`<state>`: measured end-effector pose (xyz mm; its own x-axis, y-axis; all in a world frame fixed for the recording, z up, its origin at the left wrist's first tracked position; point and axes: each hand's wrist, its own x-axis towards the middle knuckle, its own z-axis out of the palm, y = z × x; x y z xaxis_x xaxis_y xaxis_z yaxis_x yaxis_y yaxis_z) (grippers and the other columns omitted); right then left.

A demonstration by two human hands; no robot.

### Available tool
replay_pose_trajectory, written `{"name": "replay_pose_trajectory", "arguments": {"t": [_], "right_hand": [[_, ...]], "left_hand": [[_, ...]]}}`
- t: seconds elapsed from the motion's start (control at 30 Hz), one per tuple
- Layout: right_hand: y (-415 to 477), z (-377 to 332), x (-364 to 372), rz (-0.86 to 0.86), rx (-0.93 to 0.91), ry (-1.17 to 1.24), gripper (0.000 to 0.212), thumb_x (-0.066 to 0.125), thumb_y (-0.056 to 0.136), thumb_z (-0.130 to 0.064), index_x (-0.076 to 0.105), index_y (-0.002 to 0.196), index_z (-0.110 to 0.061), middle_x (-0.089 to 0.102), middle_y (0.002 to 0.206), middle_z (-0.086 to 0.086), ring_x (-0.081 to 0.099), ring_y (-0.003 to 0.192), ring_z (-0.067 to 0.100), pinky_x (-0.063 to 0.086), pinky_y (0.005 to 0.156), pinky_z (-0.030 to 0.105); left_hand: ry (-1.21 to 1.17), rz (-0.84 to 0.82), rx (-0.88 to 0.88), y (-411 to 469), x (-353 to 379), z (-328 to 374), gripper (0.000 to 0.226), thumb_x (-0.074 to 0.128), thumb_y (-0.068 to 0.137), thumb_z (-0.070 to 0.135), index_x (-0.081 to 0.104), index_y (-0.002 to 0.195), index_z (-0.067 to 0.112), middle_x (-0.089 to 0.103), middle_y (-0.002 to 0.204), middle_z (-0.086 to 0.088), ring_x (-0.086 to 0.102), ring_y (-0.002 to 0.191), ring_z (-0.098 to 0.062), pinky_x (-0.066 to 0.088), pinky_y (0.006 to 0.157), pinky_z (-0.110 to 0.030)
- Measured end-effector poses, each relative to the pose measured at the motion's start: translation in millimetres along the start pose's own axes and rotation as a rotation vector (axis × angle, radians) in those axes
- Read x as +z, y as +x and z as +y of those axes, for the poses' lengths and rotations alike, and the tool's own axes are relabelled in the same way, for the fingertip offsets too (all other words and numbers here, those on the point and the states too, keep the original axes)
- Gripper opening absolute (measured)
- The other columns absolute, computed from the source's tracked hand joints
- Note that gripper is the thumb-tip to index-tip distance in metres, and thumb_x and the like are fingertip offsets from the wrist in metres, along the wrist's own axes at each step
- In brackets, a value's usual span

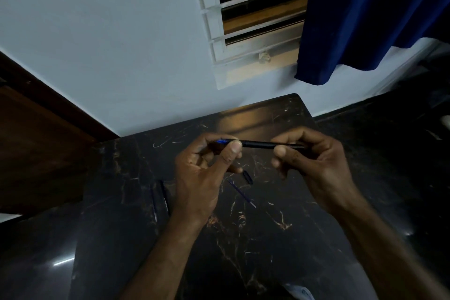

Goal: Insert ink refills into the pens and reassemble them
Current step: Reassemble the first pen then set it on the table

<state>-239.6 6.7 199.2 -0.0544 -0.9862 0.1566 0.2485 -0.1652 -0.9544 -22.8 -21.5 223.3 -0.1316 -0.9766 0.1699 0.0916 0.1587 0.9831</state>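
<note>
A black pen [259, 144] lies level in the air above the dark marble table [267, 238], held at both ends. My left hand [202, 173] pinches its blue-tipped left end between thumb and fingers. My right hand [314, 163] grips the right end of the barrel. On the table below lie a thin blue ink refill [241, 193] and a small dark pen cap [247, 177]. Left of my left wrist rest a black pen barrel [164, 198] and another thin refill [154, 204], side by side.
The table's far edge meets a pale wall with a louvred window [258, 14] and a blue curtain [365, 14]. A wooden door [36, 143] stands at the left. Dark glossy floor [36, 263] surrounds the table.
</note>
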Motion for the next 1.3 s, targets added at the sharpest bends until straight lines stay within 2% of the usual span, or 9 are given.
{"name": "replay_pose_trajectory", "arguments": {"t": [0.4,0.53,0.63,0.73,0.83,0.9,1.1,1.2,1.3], "right_hand": [[-1,12,-38,-0.046,0.104,-0.04,0.039,0.065,0.104,-0.028,0.063,0.08,0.003,0.054,0.049,0.006,0.048,0.039,0.022,0.043,0.044,0.029],[-5,21,-44,0.094,0.162,0.035,0.036,0.072,0.097,-0.032,0.069,0.081,0.0,0.056,0.049,0.01,0.05,0.038,0.022,0.044,0.042,0.028],[-12,23,-52,0.279,0.165,0.056,0.021,0.073,0.095,-0.026,0.076,0.086,-0.008,0.071,0.067,0.015,0.065,0.053,0.022,0.051,0.046,0.028],[-23,17,-67,0.429,0.156,0.083,0.012,0.074,0.09,-0.019,0.075,0.091,-0.007,0.076,0.079,0.016,0.069,0.061,0.021,0.053,0.049,0.028],[-40,7,-80,0.475,0.166,0.103,0.016,0.078,0.083,-0.022,0.076,0.092,-0.008,0.075,0.079,0.013,0.068,0.062,0.02,0.053,0.05,0.028],[-53,1,-86,0.487,0.188,0.091,0.016,0.078,0.082,-0.021,0.077,0.093,-0.01,0.073,0.079,0.011,0.067,0.065,0.019,0.053,0.051,0.028],[-79,-3,-91,0.561,0.227,0.091,0.018,0.073,0.082,-0.015,0.076,0.099,-0.011,0.068,0.078,0.008,0.066,0.068,0.017,0.053,0.054,0.027],[-81,-3,-86,0.578,0.212,0.104,0.018,0.069,0.085,-0.012,0.075,0.103,-0.009,0.068,0.08,0.01,0.066,0.071,0.018,0.053,0.054,0.027],[-76,-8,-79,0.574,0.175,0.093,0.018,0.071,0.089,-0.021,0.077,0.103,-0.012,0.07,0.084,0.01,0.067,0.073,0.019,0.054,0.054,0.027]], "left_hand": [[0.004,-0.077,0.077,6,28,-17,0.009,0.078,0.092,0.008,0.075,0.101,0.007,0.076,0.086,-0.013,0.076,0.076,-0.021,0.064,0.067,-0.03],[0.071,-0.119,0.066,10,33,-33,0.012,0.079,0.093,0.017,0.077,0.103,0.011,0.078,0.091,-0.006,0.078,0.078,-0.022,0.067,0.067,-0.039],[0.26,-0.283,0.0,23,23,-63,0.026,0.08,0.091,0.027,0.075,0.116,0.019,0.08,0.109,0.002,0.079,0.098,-0.017,0.066,0.078,-0.035],[0.604,-0.453,-0.049,38,6,-115,0.042,0.082,0.088,0.019,0.07,0.126,0.031,0.073,0.121,0.017,0.07,0.11,0.0,0.059,0.091,-0.027],[0.992,-0.628,-0.046,51,-3,-174,0.046,0.077,0.089,0.008,0.071,0.133,0.021,0.064,0.14,0.0,0.064,0.126,-0.02,0.053,0.105,-0.035],[1.211,-0.808,-0.09,60,-6,-201,0.05,0.07,0.09,0.01,0.067,0.138,0.023,0.055,0.15,0.0,0.057,0.134,-0.023,0.051,0.106,-0.036],[1.256,-0.962,-0.057,68,-13,-230,0.034,0.072,0.09,0.018,0.071,0.124,0.024,0.058,0.136,0.004,0.064,0.119,-0.022,0.056,0.094,-0.042],[1.297,-0.937,-0.009,65,-16,-234,0.025,0.07,0.097,0.025,0.071,0.121,0.023,0.06,0.13,0.004,0.065,0.113,-0.02,0.055,0.09,-0.039],[1.245,-0.827,-0.056,58,-14,-222,0.02,0.068,0.102,0.028,0.072,0.121,0.024,0.066,0.122,0.005,0.067,0.11,-0.018,0.054,0.09,-0.036]]}}
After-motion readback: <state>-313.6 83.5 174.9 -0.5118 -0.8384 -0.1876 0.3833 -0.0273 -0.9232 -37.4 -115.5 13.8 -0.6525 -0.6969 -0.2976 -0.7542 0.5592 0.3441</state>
